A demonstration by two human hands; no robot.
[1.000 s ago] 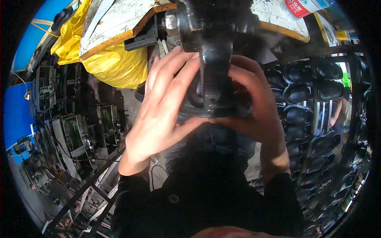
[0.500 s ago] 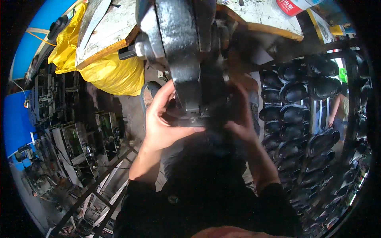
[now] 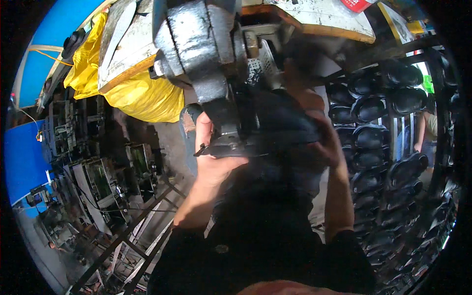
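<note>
A black shoe [image 3: 285, 120], dim and partly lost in shadow, lies between my hands under the worn metal head of a machine [image 3: 196, 54]. My left hand [image 3: 211, 160] is closed on the shoe's near left end, thumb stretched along the edge, right beside the machine's narrow lower tip. At the other end my right hand [image 3: 327, 140] wraps round the shoe's right side; its fingers are partly in the dark. The machine's arm hides part of the shoe, and its exact contact with the tip cannot be made out.
Black shoes [image 3: 368, 108] fill a rack on the right, with another person's arm [image 3: 420, 130] beyond it. A yellow sack [image 3: 142, 98] hangs under a worn white tabletop [image 3: 314, 17]. Metal frames [image 3: 98, 182] stand at left. A white perforated basket [image 3: 265, 59] sits behind the machine.
The shoe has swung so that it reaches further right, and my right hand has moved right with it. My left hand stays by the machine's tip. The machine appears shifted left in view.
</note>
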